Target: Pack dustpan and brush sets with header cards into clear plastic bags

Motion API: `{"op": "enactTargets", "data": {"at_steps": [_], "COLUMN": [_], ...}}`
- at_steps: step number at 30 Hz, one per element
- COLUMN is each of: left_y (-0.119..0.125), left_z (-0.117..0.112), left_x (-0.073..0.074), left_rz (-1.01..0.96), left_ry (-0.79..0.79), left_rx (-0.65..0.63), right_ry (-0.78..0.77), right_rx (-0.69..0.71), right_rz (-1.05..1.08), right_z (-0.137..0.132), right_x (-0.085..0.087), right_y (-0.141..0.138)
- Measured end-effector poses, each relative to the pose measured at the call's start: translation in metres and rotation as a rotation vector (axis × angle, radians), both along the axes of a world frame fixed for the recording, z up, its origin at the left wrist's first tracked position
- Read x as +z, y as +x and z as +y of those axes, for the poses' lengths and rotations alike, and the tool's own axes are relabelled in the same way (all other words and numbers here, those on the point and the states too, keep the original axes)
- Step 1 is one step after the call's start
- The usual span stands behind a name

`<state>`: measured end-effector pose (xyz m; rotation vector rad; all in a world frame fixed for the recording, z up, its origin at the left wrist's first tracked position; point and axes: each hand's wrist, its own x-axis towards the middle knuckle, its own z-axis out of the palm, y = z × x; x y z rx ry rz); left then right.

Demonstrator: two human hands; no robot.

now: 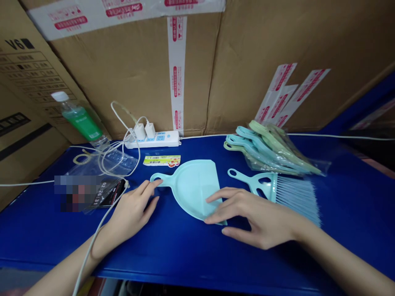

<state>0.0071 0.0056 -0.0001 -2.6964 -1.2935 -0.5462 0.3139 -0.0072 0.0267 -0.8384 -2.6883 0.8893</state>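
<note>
A light-blue dustpan lies flat on the blue table, its handle pointing left. My left hand touches the looped handle end with an outstretched index finger, thumb held apart. Over the pan's wide right edge, my right hand rests its fingertips, the fingers spread and grasping nothing. Just beyond that hand lies a matching hand brush, handle to the left and pale bristles to the right. My right hand hides part of the pan's lower right edge and the brush's near side.
Bagged green and blue dustpan sets lie at the back right. A white power strip with chargers, a yellow label card, a tilted bottle and a phone are behind and left. A white cable crosses my left forearm. Cardboard boxes stand behind.
</note>
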Motion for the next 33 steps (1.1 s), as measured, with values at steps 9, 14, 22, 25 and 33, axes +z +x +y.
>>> {"op": "enactTargets", "data": {"at_steps": [9, 14, 22, 25, 33], "left_y": [0.0014, 0.0019, 0.0012, 0.0014, 0.0013], "left_z": [0.0004, 0.0002, 0.0009, 0.0008, 0.0004], "left_x": [0.0011, 0.0012, 0.0007, 0.0008, 0.0002], "left_rz": [0.021, 0.015, 0.031, 0.037, 0.041], "left_ry": [0.015, -0.005, 0.031, 0.03, 0.041], "left_rx": [0.012, 0.0, -0.026, -0.027, -0.031], "right_ry": [-0.051, -0.05, -0.044, -0.039, -0.045], "right_rx": [0.015, 0.031, 0.015, 0.021, 0.015], "right_rz": [0.029, 0.048, 0.063, 0.077, 0.075], "right_z": [0.0003, 0.0017, 0.0015, 0.0015, 0.0028], "right_x": [0.0008, -0.0007, -0.0023, -0.0022, -0.0044], "right_y": [0.0011, -0.0008, 0.0007, 0.0008, 0.0003]}}
